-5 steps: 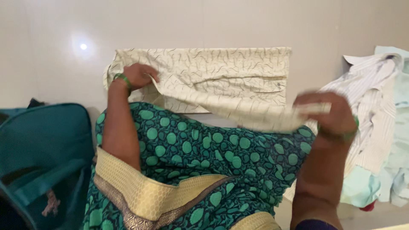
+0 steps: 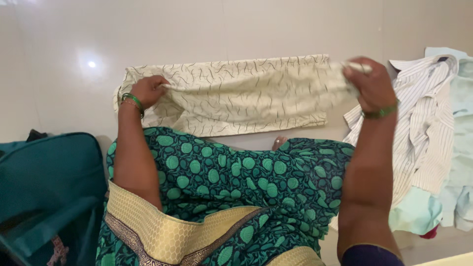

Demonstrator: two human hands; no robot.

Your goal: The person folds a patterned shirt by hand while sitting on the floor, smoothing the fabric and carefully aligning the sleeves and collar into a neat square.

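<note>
I'm gripping the cream patterned cloth lying across the upper middle of the frame, on the pale floor. My left hand is pinching its left edge; my right hand is clenching its right end. Striped shirts are lying at the right, a teal bag at lower left.

Cream cloth with thin dark squiggles, on a pale glossy floor. Right of cloth: white shirt with fine stripes, pale mint garment beyond. Below cloth: dark green sari with bright green dots, gold border; teal bag far left.
</note>
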